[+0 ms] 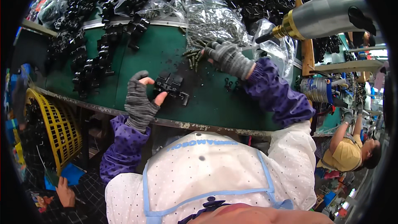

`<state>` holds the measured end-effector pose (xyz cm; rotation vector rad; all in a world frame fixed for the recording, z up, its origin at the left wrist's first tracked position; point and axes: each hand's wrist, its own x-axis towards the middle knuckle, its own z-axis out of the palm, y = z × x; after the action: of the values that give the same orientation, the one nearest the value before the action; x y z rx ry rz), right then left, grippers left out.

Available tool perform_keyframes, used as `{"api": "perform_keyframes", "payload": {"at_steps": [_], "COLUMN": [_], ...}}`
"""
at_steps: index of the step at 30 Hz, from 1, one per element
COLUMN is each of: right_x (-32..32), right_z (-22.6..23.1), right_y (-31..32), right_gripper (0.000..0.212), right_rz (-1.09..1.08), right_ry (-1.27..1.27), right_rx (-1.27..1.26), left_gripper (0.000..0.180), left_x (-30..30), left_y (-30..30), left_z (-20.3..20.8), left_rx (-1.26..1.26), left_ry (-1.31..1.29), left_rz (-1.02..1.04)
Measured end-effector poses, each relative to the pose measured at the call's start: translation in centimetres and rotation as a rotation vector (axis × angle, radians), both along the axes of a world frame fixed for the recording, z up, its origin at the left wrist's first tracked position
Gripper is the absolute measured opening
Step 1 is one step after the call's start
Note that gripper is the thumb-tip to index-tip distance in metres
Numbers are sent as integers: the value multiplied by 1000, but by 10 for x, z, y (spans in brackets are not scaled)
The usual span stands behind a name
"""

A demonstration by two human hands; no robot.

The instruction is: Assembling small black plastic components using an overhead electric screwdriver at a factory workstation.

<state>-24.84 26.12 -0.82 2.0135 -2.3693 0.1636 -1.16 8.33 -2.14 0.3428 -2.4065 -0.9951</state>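
Note:
My left hand [142,98], in a grey knitted fingerless glove, has its thumb and forefinger closed on the left side of a blocky black plastic part [170,82] lying on the green tabletop [141,54]. My right hand [230,59], in a matching glove, is at a small heap of brass-coloured pins [192,58]. Its fingers are bent together over the pins by the mouth of a clear plastic bag [215,18]. Whatever is between those fingertips is hidden. A few tiny black pieces [231,84] lie below my right wrist.
A grey power driver [323,14] with a brass collar juts in from the upper right. Piled black parts [103,49] cover the table's left and far side. A yellow basket [56,124] stands at the left. Another person [348,153] works at the right; a hand [65,193] shows lower left.

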Motion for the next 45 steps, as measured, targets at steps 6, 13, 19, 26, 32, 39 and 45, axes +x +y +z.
{"api": "perform_keyframes", "payload": {"at_steps": [6, 13, 19, 26, 32, 39, 45], "right_x": [-1, -2, 52, 59, 70, 24, -34], "right_z": [-10, -36, 48, 48, 62, 103, 192], "right_y": [-13, -1, 3, 2, -1, 45, 42], "right_gripper": [20, 15, 25, 29, 34, 78, 47], "right_rz": [-134, -100, 206, 123, 3, -199, 224], "right_ry": [-263, -379, 239, 192, 120, -137, -1152], "right_rx": [38, -231, -156, -141, 176, -797, -1011], "left_gripper": [64, 70, 70, 72, 68, 69, 72], "left_x": [-36, -64, -59, -54, -56, -56, -70], "left_y": [1, 9, 20, 32, 46, 46, 54], "left_z": [42, 24, 17, 17, 12, 14, 17], "left_rx": [-691, -391, -315, -381, -421, -378, -377], "left_ry": [-178, -389, -296, -108, 56, 122, 156], "left_rz": [-410, -488, -324, -204, -96, -59, -95]}}
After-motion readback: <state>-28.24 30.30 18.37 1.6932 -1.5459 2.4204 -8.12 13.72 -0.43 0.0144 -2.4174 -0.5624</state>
